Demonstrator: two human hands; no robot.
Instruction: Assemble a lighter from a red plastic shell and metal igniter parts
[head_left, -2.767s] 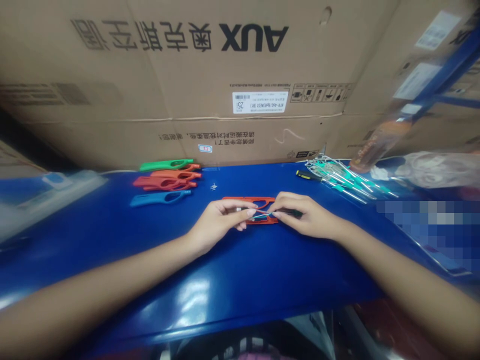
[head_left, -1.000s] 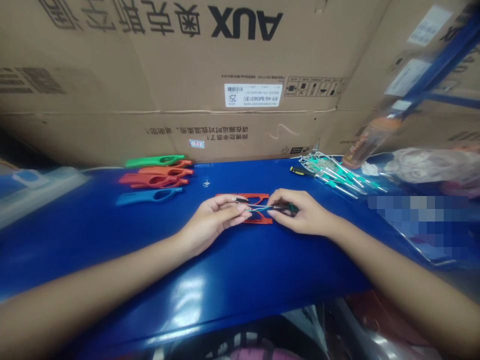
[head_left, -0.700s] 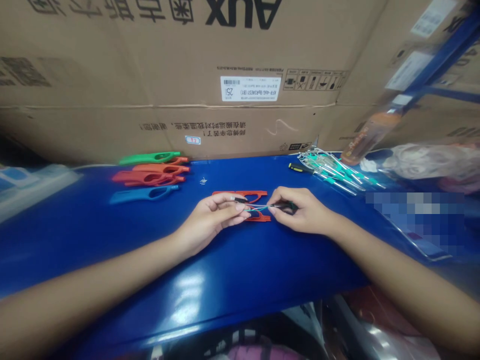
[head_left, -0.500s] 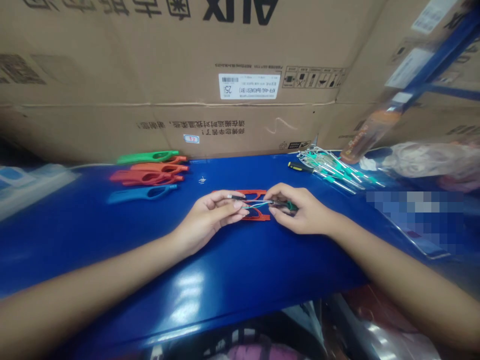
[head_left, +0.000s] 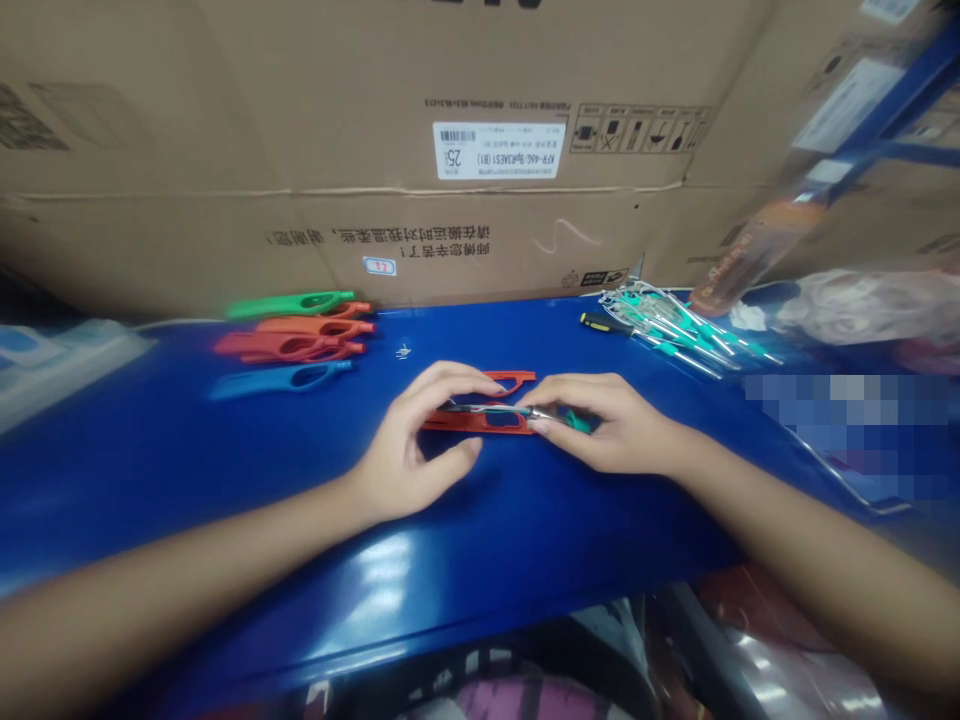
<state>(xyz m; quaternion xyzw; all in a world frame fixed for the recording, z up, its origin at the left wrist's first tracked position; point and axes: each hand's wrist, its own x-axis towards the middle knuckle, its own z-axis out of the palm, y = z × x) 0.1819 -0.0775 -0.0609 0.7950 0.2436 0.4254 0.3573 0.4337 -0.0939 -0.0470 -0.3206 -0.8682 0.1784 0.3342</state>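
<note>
A red plastic handle shell lies flat on the blue table between my hands. My left hand arches over its left end, fingers curled down onto it and thumb underneath. My right hand pinches a thin metal and green-tipped part that lies along the shell's top, fingertips pressed together at its right end. A second red piece shows just behind the shell.
Green, orange, red and blue handle shells lie in a row at the back left. A bundle of green-handled metal parts and a yellow-black screwdriver sit at the back right. Cardboard boxes wall the rear. A small metal bit lies loose.
My left hand has let go of the wire-like part's end and dropped over the red shell. The thin part now lies along the shell. The view has tilted downward.
</note>
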